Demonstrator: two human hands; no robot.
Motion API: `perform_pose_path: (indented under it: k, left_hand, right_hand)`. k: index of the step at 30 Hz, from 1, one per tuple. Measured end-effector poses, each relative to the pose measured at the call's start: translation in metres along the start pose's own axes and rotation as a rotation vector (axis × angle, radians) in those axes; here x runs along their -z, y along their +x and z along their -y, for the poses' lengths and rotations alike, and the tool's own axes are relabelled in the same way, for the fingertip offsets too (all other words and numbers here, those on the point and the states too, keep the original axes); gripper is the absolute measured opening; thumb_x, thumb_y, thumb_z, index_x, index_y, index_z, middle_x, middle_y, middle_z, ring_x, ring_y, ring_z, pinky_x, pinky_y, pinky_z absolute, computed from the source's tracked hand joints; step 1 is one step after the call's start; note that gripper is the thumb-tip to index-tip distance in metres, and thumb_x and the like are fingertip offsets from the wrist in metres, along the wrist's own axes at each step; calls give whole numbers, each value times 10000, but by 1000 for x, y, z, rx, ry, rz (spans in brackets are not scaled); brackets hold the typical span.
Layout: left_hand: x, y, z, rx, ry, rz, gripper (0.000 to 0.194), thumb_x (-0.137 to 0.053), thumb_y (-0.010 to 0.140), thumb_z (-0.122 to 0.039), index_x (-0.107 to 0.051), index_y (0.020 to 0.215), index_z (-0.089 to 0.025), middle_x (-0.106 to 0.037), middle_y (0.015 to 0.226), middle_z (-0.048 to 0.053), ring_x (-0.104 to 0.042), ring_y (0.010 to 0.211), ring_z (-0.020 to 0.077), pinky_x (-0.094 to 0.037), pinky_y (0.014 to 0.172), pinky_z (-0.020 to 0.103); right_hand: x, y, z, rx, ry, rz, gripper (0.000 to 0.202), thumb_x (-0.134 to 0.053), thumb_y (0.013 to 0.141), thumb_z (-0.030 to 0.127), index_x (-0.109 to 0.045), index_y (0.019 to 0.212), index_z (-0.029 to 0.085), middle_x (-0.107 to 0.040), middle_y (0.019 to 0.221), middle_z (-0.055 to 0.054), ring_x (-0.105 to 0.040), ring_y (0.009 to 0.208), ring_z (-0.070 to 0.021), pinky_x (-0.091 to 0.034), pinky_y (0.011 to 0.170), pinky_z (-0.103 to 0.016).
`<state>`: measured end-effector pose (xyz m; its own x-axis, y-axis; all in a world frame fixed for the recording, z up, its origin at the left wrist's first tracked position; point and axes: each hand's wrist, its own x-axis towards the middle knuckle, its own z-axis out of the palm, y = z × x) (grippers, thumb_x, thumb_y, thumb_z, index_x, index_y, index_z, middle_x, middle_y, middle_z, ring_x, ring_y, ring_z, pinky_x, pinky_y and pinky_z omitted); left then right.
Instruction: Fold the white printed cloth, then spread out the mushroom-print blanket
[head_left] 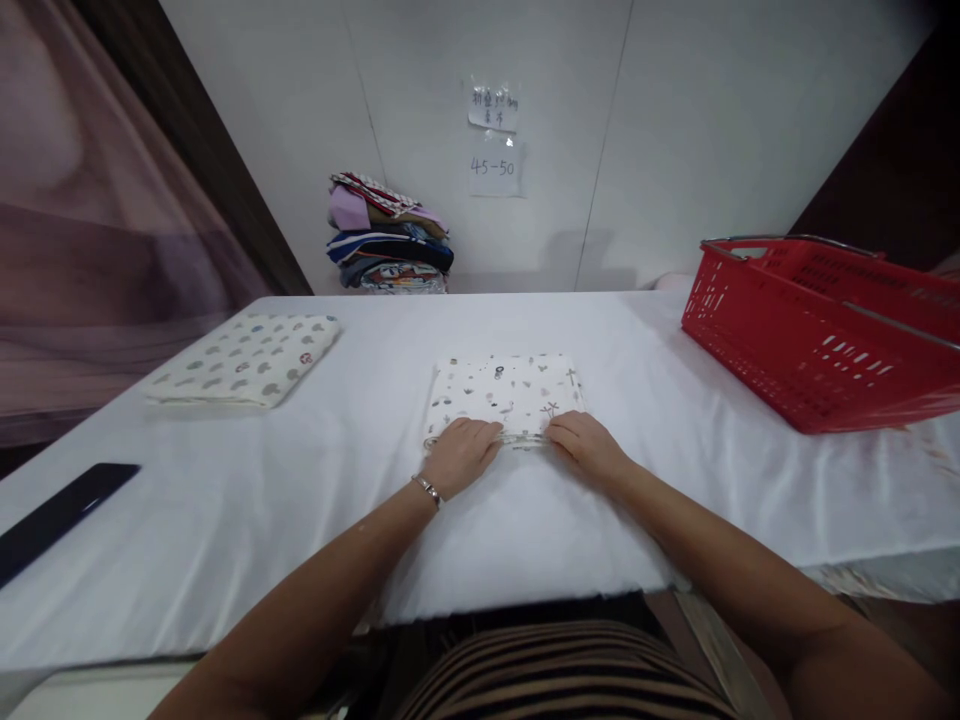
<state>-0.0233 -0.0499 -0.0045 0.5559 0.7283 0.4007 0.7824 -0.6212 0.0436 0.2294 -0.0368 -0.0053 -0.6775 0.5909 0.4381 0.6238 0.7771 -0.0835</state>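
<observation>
Both grips pinch the near edge of the folded cloth [504,398]: my left hand [459,455] and right hand [586,447] press it flat on the bench [300,480], mid-bench, keeping the folds aligned.

One head-worn camera looks forward and down across the white table [300,520], close above it, the wall [675,120] filling the frame's top.
</observation>
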Motion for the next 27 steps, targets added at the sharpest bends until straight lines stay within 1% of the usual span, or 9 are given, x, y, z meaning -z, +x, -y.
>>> perform_pose_path:
  k: [2,4,9,14,17,20,22,24,27]
  left_hand:
    - [0,0,0,49,-32,12,237,-433,891,-330,-535,1054,-191,-641,945,44,-571,878,178,-422,776,335]
    - [0,1,1,77,-58,28,239,-444,885,-347,-551,1041,-201,-636,963,44,-565,897,181,-426,758,327]
    - [5,6,0,101,-76,38,194,-406,900,-273,-585,932,-206,-619,891,29,-549,834,161,-417,694,293]
    - [5,11,-4,64,65,18,192,-381,896,-212,-568,875,-174,-592,842,48,-533,815,174,-404,692,305]
    - [1,9,-6,22,144,28,189,-377,892,-189,-560,849,-170,-579,821,58,-528,813,182,-400,705,322]
    - [-1,8,-7,-4,162,39,180,-385,887,-173,-557,835,-174,-574,805,56,-528,806,183,-399,700,326]
    - [0,8,-6,3,155,16,175,-390,884,-168,-559,841,-177,-577,817,55,-529,819,183,-399,714,327]
    - [2,9,-6,19,145,-10,169,-398,880,-166,-563,848,-181,-581,832,55,-529,839,182,-396,731,326]
    - [1,10,-6,24,146,-4,162,-414,871,-153,-566,821,-180,-577,815,57,-528,828,184,-392,727,327]
  right_hand:
    - [0,0,0,-10,-1,3,223,-403,903,204,-581,1033,178,-606,1008,-88,-517,913,-202,-408,735,-329]
    - [-1,1,-2,-17,-12,-8,231,-401,904,197,-581,1047,182,-609,1009,-89,-520,915,-203,-410,730,-330]
    - [-3,4,-5,-1,-43,-48,211,-429,884,163,-606,999,172,-627,974,-76,-531,877,-196,-409,712,-307]
    - [-3,5,-5,-9,-101,-143,231,-410,870,108,-607,977,164,-627,960,-81,-526,860,-188,-387,709,-300]
    - [-5,3,-5,20,-123,-101,231,-424,859,90,-606,982,162,-623,955,-82,-514,853,-188,-369,708,-301]
    - [-6,2,-6,40,-127,-46,227,-433,860,98,-608,985,170,-620,956,-77,-503,850,-184,-358,700,-295]
    - [-6,4,-8,37,-136,-51,229,-427,867,105,-610,985,174,-621,956,-71,-500,848,-183,-354,696,-294]
    - [-5,6,-9,26,-159,-86,240,-411,874,103,-609,990,171,-622,960,-68,-498,850,-183,-350,696,-295]
    - [-5,8,-9,30,-186,-109,246,-406,875,95,-610,992,166,-622,956,-69,-496,850,-183,-346,699,-296]
